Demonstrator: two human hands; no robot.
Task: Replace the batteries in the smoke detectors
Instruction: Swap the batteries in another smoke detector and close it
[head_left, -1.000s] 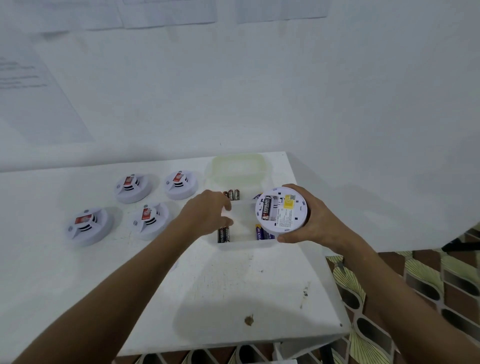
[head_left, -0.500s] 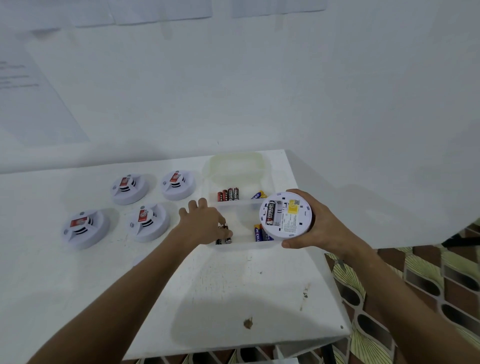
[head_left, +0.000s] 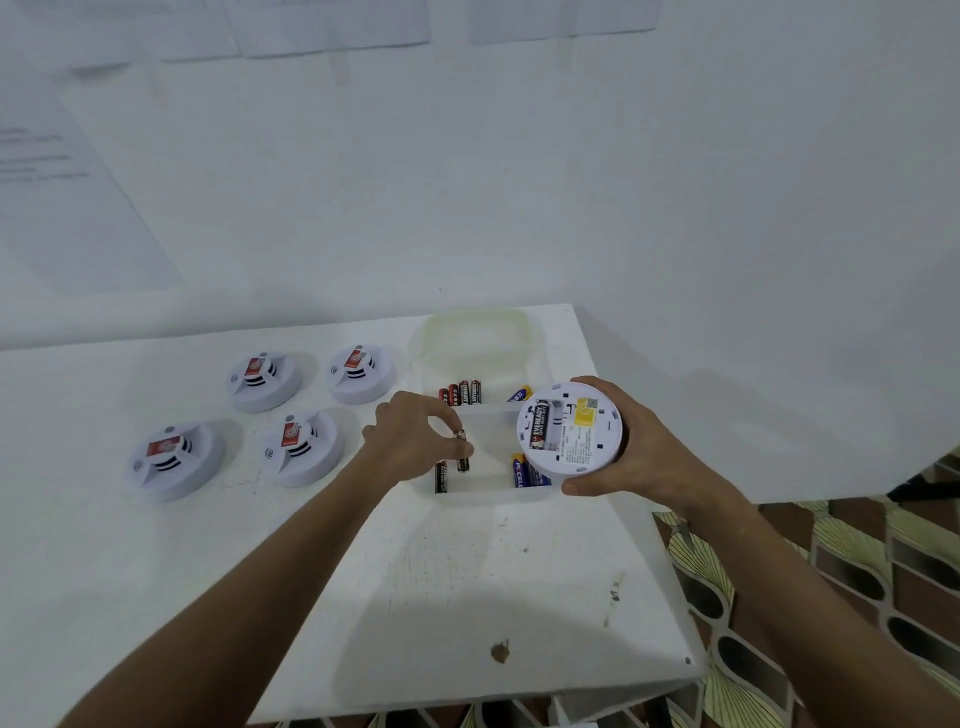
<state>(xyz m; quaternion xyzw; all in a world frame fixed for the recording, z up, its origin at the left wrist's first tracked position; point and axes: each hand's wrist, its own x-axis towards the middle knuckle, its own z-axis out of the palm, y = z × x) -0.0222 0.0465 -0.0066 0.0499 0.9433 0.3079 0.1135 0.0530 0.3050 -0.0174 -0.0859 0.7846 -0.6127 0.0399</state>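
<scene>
White detectors: four (head_left: 283, 382) on the table (head_left: 156, 571), one (head_left: 571, 428) gripped in my right hand (head_left: 631, 447); my left hand (head_left: 410, 441) pinches one battery (head_left: 462, 452) before a white wall.

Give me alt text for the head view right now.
The left hand pinches a black battery above the divided tray, while the right hand holds an upturned smoke detector with one battery fitted. Four more detectors sit on the white table.

A white table (head_left: 467, 597) stands against a white wall (head_left: 519, 182) with seemingly papers (head_left: 332, 26), above patterned floor (head_left: 831, 571).
</scene>
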